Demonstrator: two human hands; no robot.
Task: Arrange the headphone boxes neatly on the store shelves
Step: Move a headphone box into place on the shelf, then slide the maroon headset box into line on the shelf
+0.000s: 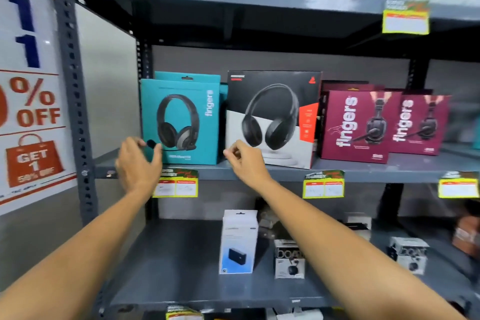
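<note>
**Both hands at the headphone shelf**

Grey metal shelving (363, 166) carries boxes upright in a row. Left hand (137, 161), fingers spread, seems to touch the teal headphone box (181, 101) at its lower left corner. Right hand (246, 158), fingers loosely curled and empty, hovers before the black-and-white headphone box (272, 96). Two maroon headphone boxes (363, 112) stand rightward.

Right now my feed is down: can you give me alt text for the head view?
Two bare hands reach toward the middle shelf: left hand at the teal headphone box, right hand at the black-and-white headphone box, neither clearly gripping. Two maroon headphone boxes stand to the right; smaller boxes sit on the shelf below.
</note>
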